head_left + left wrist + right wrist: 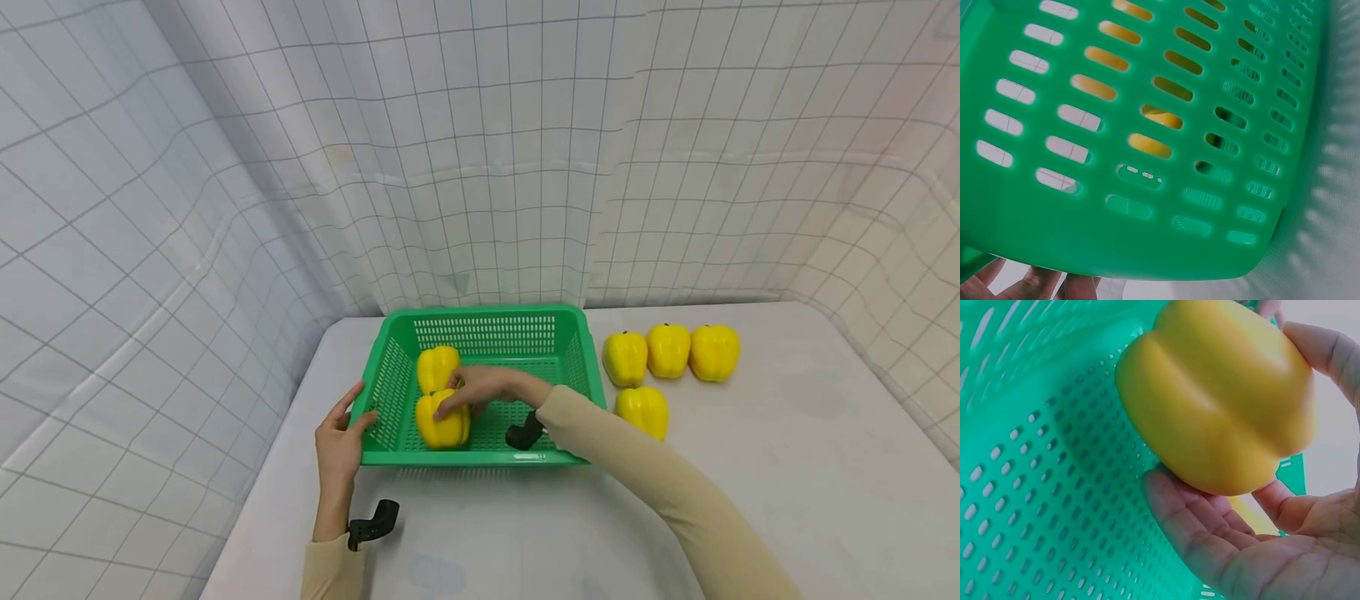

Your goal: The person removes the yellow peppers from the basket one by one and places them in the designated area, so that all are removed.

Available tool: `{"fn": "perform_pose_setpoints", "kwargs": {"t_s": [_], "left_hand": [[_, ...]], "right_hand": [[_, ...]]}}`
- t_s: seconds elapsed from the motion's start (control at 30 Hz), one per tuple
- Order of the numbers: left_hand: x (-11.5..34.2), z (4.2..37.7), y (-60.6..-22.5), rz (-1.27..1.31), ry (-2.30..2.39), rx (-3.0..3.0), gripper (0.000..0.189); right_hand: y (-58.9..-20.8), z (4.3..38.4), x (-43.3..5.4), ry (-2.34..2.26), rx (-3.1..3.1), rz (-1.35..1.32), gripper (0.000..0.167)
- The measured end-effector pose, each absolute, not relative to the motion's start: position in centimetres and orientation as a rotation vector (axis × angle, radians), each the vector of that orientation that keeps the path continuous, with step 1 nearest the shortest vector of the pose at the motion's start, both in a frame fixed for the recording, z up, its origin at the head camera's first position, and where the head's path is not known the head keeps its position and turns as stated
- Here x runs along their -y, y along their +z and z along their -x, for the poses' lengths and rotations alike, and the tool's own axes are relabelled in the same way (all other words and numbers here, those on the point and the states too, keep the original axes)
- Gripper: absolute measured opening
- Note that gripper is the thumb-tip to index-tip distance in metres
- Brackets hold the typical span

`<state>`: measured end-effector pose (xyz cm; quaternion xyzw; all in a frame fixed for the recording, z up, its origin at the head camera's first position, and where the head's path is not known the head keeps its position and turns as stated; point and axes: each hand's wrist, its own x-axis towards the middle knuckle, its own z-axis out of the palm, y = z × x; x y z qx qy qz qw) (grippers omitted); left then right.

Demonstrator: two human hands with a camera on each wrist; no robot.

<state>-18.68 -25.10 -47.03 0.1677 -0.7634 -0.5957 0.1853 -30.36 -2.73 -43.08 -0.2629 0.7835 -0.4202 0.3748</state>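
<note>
A green plastic basket (480,458) with slotted walls lies on the table. My right hand (486,387) reaches into it and holds a yellow bell pepper (441,427) near the left front corner. In the right wrist view, the thumb and fingers stand on opposite sides of this pepper (1216,394), over the perforated basket floor. Just behind it sits another yellow bell pepper (437,367). At the basket's left wall, my left hand (339,450) grips the rim, thumb over the inner side. The left wrist view shows its fingers (1035,284) under the wall, partly out of frame.
On the table right of the basket stand three yellow bell peppers in a row (668,350), with one more pepper (643,410) in front of them. White grid-patterned curtains (510,167) enclose the table (787,467) at the back and sides.
</note>
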Motion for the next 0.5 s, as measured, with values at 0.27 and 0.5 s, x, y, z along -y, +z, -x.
{"fn": "perform_pose_setpoints", "kwargs": {"t_s": [0.27, 0.5], "left_hand": [[25.1, 18.7, -47.0, -0.479, -1.677, 2.153, 0.046], [25.1, 18.8, -47.0, -0.471, -1.685, 2.143, 0.046]], "right_hand": [[-42.3, 30.4, 2.1, -1.169, -1.984, 0.68, 0.048], [-41.8, 30.2, 1.7, -1.235, -1.977, 0.681, 0.054]]}}
